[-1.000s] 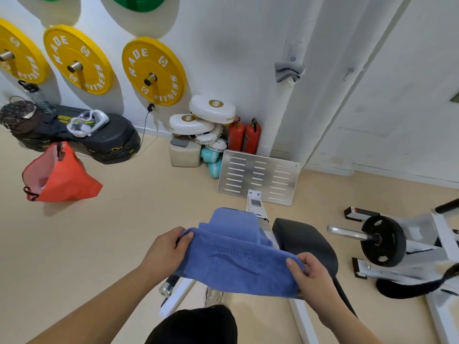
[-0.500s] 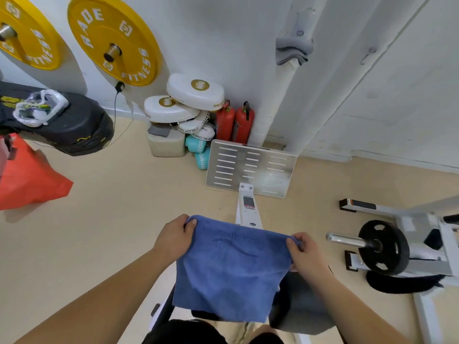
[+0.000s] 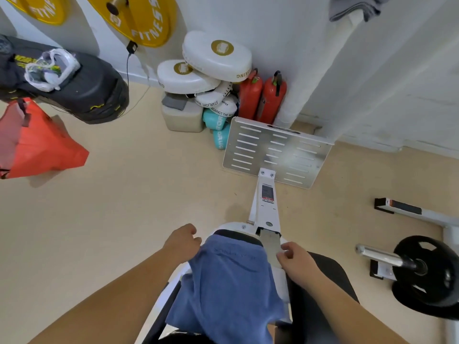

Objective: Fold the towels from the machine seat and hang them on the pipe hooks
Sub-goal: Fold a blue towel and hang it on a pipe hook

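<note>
Towel [image 3: 231, 281] has sunk lower (left hand [image 3: 182, 240] pinching corner).

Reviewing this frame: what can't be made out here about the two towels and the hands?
- Grey towel on the pipe, head view: cut off by the top edge, and no hook shows.
- Lettering on the blue towel: too blurred to read.
- Right hand: its curled fingers hide whether it grips the blue towel's edge.
- Seat: the blue towel and the arms cover much of it, so any other towels there cannot be seen.
</note>
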A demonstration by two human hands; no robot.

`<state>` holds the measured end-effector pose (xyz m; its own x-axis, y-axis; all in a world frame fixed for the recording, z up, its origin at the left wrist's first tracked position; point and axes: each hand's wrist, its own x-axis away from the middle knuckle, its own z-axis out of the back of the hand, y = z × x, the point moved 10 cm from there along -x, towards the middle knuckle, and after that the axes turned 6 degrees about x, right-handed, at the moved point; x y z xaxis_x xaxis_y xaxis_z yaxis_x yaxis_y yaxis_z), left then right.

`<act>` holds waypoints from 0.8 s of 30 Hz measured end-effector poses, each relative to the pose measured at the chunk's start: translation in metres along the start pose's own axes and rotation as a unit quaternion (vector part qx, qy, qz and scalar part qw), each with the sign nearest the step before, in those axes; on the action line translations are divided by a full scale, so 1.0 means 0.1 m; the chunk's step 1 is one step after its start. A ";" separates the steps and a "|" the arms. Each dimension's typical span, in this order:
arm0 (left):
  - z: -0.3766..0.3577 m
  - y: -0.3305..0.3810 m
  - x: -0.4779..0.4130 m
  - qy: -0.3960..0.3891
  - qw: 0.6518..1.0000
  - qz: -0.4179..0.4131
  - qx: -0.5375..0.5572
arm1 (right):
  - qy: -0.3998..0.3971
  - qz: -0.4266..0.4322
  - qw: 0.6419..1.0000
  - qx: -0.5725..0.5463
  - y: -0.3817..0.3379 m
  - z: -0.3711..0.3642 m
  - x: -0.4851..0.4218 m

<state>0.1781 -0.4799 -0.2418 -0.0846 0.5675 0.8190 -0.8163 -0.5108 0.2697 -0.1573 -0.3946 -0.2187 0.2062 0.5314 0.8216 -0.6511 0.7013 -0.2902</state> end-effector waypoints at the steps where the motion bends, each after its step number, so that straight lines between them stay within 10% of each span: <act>1: -0.11 -0.04 -0.03 -0.023 1.000 0.008 0.011 | -0.020 -0.003 1.000 0.004 0.00 -0.09 -0.03; 13: -0.64 -0.09 -0.11 -0.174 0.971 0.038 0.158 | -0.195 -0.009 0.980 -0.031 -0.07 -0.67 -0.39; 24: -0.28 0.34 -0.11 -0.122 0.986 -0.110 0.001 | -0.067 0.046 0.996 0.022 -0.06 -0.24 -0.32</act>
<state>0.1353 -0.4851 -0.2561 0.2348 0.4917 0.8385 -0.7982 -0.3947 0.4550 -0.1425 -0.4040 -0.2555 0.0460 0.5226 0.8513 -0.6955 0.6285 -0.3482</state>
